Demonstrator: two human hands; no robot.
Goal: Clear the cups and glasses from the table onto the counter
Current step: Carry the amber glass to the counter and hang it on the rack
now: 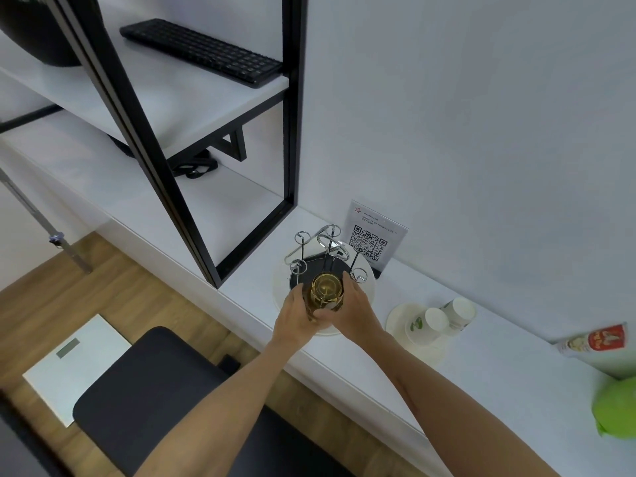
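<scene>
Both hands meet over the front edge of the white worktop [464, 370], holding one amber glass [327, 289] between them. The left hand [295, 316] wraps its fingers [298, 297] round the glass from one side; the right hand [356, 309] curls round the opposite side, thumb low against the base. The glass is seen from above: a round, gold-tinted, glossy mouth with smooth transparent walls.

Judged step: setting the glass down at the rack, so the carry appears finished and the placement is in hand. The next move calls for lowering or inverting the glass onto a free peg without knocking the thin wires; which is intended cannot be told.

Just beyond the fingers stands the wire cup rack [327, 249], polished chrome rods ending in small loops, on a dark base set in a round white tray [280, 287]. To the right of the right hand, a pale plate [399, 327] carries two paper cups [444, 318] lying tilted, matte white with a green leaf print. Behind the rack leans a clear acrylic QR sign [375, 235]. Farther off, a black metal shelf frame [292, 132] holds a matte black keyboard [203, 51].
</scene>
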